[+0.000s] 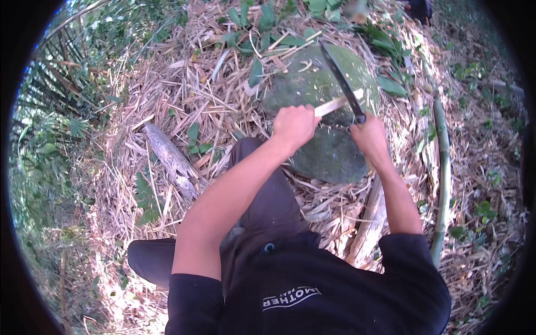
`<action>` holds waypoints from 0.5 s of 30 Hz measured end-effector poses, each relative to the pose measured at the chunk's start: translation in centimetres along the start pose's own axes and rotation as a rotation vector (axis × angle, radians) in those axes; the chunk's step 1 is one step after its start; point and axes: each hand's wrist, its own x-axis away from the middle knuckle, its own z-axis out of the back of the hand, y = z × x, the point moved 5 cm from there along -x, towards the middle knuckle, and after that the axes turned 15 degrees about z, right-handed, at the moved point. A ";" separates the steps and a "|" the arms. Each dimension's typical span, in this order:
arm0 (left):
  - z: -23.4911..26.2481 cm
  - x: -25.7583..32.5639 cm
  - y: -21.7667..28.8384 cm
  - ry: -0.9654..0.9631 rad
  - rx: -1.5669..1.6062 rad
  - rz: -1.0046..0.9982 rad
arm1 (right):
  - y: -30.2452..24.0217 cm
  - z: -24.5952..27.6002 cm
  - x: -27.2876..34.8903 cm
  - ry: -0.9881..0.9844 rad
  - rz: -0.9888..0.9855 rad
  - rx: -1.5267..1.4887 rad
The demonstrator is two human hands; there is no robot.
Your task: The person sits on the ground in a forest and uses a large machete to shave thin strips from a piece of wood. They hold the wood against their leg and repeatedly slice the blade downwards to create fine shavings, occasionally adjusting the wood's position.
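My left hand (294, 126) is closed around a pale split strip of bamboo (339, 103) that lies across a mossy green rock (318, 84). My right hand (369, 135) grips the handle of a long dark machete (341, 81), whose blade points up and away and crosses the strip near its far end. Both hands hover over the front of the rock, close together. My forearms come up from the lower edge, and my dark trousers and black shirt fill the bottom of the view.
Dry bamboo husks and shavings cover the ground. A green bamboo pole (444, 167) runs along the right. A grey log (170, 159) lies at the left, another pale piece of wood (369, 223) under my right arm. Green leaves and undergrowth ring the spot.
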 end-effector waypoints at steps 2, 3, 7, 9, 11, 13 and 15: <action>-0.7 0.9 -0.1 0.017 -0.013 -0.015 | 1.1 -0.4 1.1 -0.082 -0.117 -0.278; -0.9 0.8 -0.3 0.019 -0.011 -0.018 | 1.7 -0.4 0.9 -0.134 -0.197 -0.440; -1.0 0.3 -0.5 0.066 -0.042 -0.029 | -1.5 4.0 0.4 -0.062 -0.174 -0.511; -0.9 0.4 -0.6 0.093 -0.080 -0.040 | -3.8 7.2 0.4 0.140 -0.107 -0.496; -0.7 0.7 -0.3 0.134 -0.075 -0.071 | -5.1 10.0 0.5 0.417 -0.050 -0.581; -0.8 0.9 -0.2 0.120 -0.073 -0.080 | -4.5 10.3 0.0 0.533 0.009 -0.506; -0.6 0.7 -0.3 0.128 -0.083 -0.086 | -2.9 6.4 -0.6 0.365 0.001 -0.362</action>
